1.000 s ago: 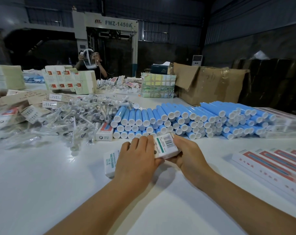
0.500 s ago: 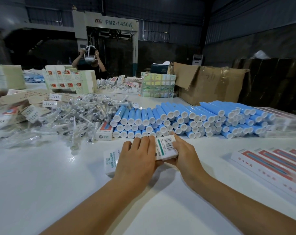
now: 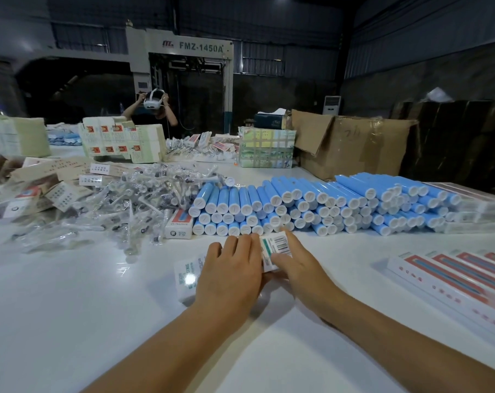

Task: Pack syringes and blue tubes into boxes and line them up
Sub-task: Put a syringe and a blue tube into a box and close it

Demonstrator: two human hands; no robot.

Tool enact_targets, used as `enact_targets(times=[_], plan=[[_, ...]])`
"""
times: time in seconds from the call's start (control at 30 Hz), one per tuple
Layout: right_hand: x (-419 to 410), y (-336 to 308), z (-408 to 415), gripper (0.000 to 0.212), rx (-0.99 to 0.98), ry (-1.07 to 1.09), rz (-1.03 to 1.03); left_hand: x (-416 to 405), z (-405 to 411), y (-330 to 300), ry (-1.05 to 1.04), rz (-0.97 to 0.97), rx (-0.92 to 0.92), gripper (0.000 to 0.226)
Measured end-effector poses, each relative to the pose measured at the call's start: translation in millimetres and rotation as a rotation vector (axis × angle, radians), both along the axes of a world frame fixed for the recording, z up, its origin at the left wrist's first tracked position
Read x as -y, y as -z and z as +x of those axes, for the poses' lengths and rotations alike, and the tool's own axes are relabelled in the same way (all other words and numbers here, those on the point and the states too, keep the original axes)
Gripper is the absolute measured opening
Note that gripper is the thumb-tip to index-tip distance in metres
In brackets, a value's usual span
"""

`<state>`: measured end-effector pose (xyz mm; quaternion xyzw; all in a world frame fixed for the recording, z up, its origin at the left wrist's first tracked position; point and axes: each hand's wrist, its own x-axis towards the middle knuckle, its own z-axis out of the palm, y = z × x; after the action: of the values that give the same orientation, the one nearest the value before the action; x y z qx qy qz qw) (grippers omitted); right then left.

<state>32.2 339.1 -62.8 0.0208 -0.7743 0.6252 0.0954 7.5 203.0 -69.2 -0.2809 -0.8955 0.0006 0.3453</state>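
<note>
A long white box (image 3: 187, 276) with green print lies on the white table (image 3: 70, 307) right in front of me. My left hand (image 3: 231, 275) lies over its middle with fingers curled round it. My right hand (image 3: 298, 268) holds the box's right end, where a barcode label (image 3: 277, 246) shows, thumb against the end flap. Behind the box, blue tubes (image 3: 297, 205) with white caps are stacked in a wide pile. Left of them lies a heap of syringes (image 3: 133, 199) in clear wrappers.
A row of packed white and red boxes (image 3: 461, 279) lies at the right. Flat carton blanks (image 3: 42, 188) pile up at the left. One small box (image 3: 179, 224) stands by the tubes. A cardboard carton (image 3: 351, 146) and a person with a headset (image 3: 154, 109) are at the back.
The box has tipped down from a raised right end to lie nearly flat on the table. My right hand has slid further over its end. The person at the back put a headset on.
</note>
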Motion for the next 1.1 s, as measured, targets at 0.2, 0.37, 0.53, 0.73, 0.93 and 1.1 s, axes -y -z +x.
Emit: enact_targets(times=[0.2, 0.37, 0.53, 0.73, 0.93, 1.1], plan=[[-5, 0, -2, 0.024, -0.127, 0.189, -0.004, 3, -17, 2, -0.122, 0.081, 0.059, 0.069], [-5, 3, -2, 0.013, -0.249, 0.32, 0.08, 2, -19, 5, -0.165, 0.054, 0.084, 0.069], [-7, 6, -1, 0.018, -0.277, 0.314, 0.087, 0, -14, 3, -0.163, 0.001, 0.107, 0.069], [-2, 3, -6, 0.021, -0.225, 0.242, -0.049, 0, -12, -2, -0.145, 0.02, 0.124, 0.07], [0, -1, -9, 0.027, -0.168, 0.146, -0.077, -2, -9, -9, -0.173, 0.033, 0.197, 0.067], [3, -4, -2, 0.035, -0.288, 0.054, -0.039, 3, -8, -34, 0.315, 0.878, 0.549, 0.045]])
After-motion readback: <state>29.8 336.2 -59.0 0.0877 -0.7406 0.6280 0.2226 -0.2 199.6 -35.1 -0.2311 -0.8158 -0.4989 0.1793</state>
